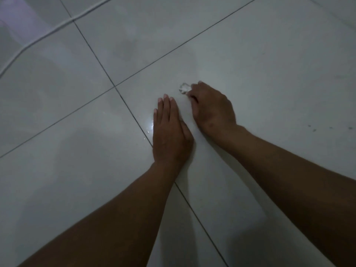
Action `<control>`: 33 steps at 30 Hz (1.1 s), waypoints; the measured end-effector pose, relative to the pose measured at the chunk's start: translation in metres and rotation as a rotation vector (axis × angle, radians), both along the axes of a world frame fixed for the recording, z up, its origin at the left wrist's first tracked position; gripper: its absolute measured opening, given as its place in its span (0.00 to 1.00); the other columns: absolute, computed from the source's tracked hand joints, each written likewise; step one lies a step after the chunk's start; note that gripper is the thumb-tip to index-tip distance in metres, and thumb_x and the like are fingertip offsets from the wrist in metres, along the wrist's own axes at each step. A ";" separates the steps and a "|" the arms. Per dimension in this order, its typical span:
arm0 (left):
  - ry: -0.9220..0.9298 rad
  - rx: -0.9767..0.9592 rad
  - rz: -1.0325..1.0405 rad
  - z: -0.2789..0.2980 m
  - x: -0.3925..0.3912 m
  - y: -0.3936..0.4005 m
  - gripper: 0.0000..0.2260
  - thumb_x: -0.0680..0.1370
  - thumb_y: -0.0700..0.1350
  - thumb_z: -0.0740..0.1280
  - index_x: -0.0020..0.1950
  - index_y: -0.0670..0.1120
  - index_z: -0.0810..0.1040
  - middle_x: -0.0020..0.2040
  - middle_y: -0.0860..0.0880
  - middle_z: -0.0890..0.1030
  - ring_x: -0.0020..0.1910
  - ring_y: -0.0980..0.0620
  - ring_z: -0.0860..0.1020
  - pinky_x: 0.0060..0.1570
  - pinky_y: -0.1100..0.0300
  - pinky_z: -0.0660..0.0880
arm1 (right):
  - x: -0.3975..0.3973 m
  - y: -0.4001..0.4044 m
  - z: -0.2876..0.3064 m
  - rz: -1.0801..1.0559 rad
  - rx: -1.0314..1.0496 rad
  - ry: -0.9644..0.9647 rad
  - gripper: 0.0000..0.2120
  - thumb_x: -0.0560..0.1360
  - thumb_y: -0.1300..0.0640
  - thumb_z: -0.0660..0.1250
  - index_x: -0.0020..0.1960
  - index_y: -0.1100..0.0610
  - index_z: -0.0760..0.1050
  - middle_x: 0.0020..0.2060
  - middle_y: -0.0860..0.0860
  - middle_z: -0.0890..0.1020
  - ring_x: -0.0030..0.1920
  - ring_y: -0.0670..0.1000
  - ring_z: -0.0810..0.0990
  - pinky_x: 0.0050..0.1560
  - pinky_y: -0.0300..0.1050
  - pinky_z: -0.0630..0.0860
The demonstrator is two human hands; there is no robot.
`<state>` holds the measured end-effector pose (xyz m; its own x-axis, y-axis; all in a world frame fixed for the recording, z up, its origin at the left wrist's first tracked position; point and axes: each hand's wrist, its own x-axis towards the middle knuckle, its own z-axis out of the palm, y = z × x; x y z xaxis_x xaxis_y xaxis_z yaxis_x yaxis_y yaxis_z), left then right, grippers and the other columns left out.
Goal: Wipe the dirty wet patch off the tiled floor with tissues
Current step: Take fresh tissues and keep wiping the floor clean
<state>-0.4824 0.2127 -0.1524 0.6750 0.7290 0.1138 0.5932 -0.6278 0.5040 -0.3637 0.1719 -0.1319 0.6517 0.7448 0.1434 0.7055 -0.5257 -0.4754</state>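
Observation:
My left hand (169, 130) lies flat on the white tiled floor (260, 70), fingers together, palm down, holding nothing. Just right of it my right hand (210, 106) is curled, its fingertips pinching a small, shiny, crumpled clear-white wad (184, 88) against the tile; whether it is tissue or plastic I cannot tell. A small wet glint (149, 126) shows on the tile at the left edge of my left hand, beside the dark grout line. A faint greyish smear (125, 49) spreads on the tile farther away.
A white cable (48, 34) runs across the floor at the upper left. Small dark specks (331, 128) dot the tile at the right edge. Dark grout lines (100, 64) cross the floor diagonally.

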 end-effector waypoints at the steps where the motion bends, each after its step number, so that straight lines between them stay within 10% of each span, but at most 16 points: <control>1: -0.002 -0.003 0.002 0.000 0.000 0.001 0.26 0.81 0.40 0.52 0.78 0.37 0.54 0.79 0.40 0.55 0.80 0.47 0.50 0.78 0.54 0.45 | 0.006 -0.001 -0.002 -0.008 0.017 0.019 0.12 0.81 0.54 0.58 0.61 0.50 0.76 0.60 0.53 0.79 0.61 0.57 0.77 0.54 0.49 0.74; 6: 0.038 0.039 -0.012 -0.002 0.000 0.003 0.25 0.82 0.44 0.50 0.79 0.38 0.55 0.79 0.41 0.55 0.80 0.48 0.50 0.78 0.56 0.45 | 0.011 0.019 -0.011 0.124 -0.064 0.014 0.22 0.81 0.64 0.55 0.74 0.54 0.67 0.74 0.51 0.67 0.76 0.53 0.60 0.74 0.44 0.54; 11: 0.107 0.032 -0.047 0.001 -0.002 0.004 0.26 0.82 0.49 0.48 0.79 0.39 0.55 0.80 0.41 0.54 0.80 0.48 0.48 0.78 0.55 0.44 | -0.007 -0.027 -0.010 0.351 0.036 -0.015 0.17 0.76 0.65 0.62 0.63 0.59 0.78 0.63 0.55 0.79 0.67 0.58 0.74 0.70 0.49 0.65; 33: 0.163 0.109 -0.482 0.007 0.037 -0.051 0.27 0.82 0.51 0.51 0.79 0.41 0.56 0.80 0.43 0.55 0.80 0.48 0.49 0.78 0.47 0.46 | -0.002 -0.141 -0.016 -0.237 0.003 -0.078 0.18 0.77 0.65 0.57 0.63 0.61 0.78 0.65 0.59 0.77 0.70 0.60 0.71 0.73 0.53 0.62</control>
